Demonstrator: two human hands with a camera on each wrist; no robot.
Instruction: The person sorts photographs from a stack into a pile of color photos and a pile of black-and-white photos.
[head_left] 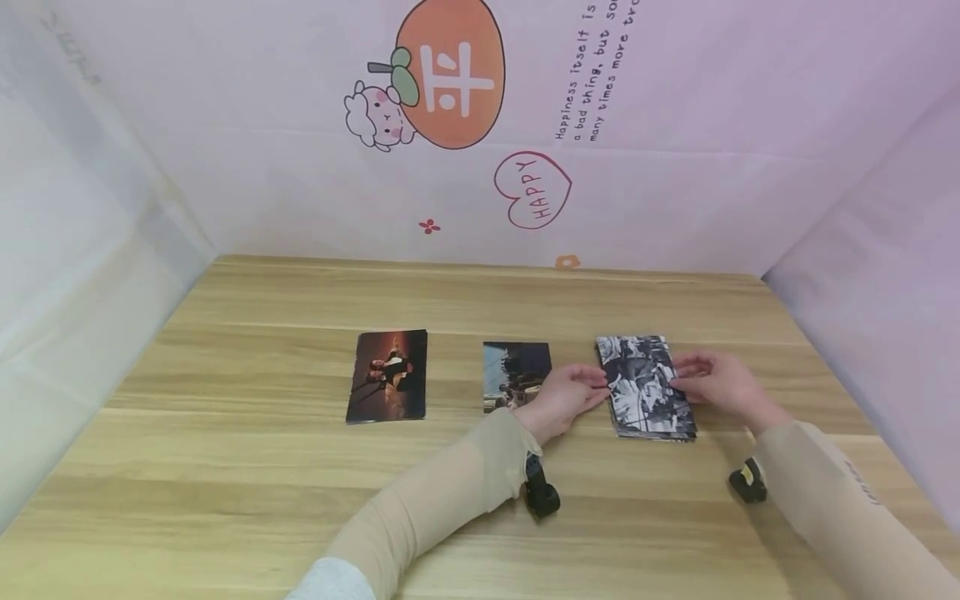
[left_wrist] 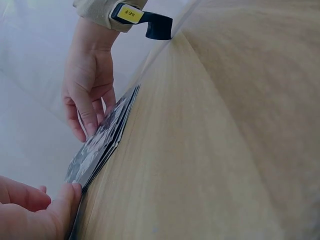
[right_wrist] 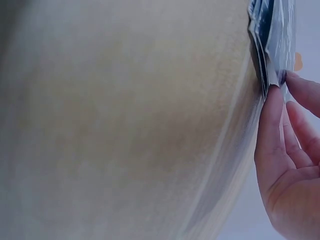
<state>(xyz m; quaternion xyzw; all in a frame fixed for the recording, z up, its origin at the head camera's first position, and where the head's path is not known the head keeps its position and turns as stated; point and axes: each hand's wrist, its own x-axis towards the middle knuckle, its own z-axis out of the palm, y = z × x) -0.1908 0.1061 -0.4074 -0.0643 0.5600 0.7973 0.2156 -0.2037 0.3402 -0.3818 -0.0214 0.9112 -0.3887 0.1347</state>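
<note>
A stack of black-and-white photo cards (head_left: 648,387) lies on the wooden table at the right, its layers slightly uneven along the near edge. My left hand (head_left: 562,400) reaches in from the left, with nearly straight fingertips against the stack's left edge. On the opposite side, my right hand (head_left: 720,385) pinches the stack's right edge between thumb and finger. The right wrist view has these fingertips (right_wrist: 272,107) right at the layered card edges (right_wrist: 262,50). From the left wrist, both hands show at the stack (left_wrist: 102,137), with the right thumb over its top.
Left of the stack lies a color photo card (head_left: 513,375), partly covered by my left hand. Farther left is another pile of color photos (head_left: 388,375) with a reddish-brown picture. A printed pale cloth (head_left: 300,183) hangs behind the table (head_left: 262,467) and along its sides.
</note>
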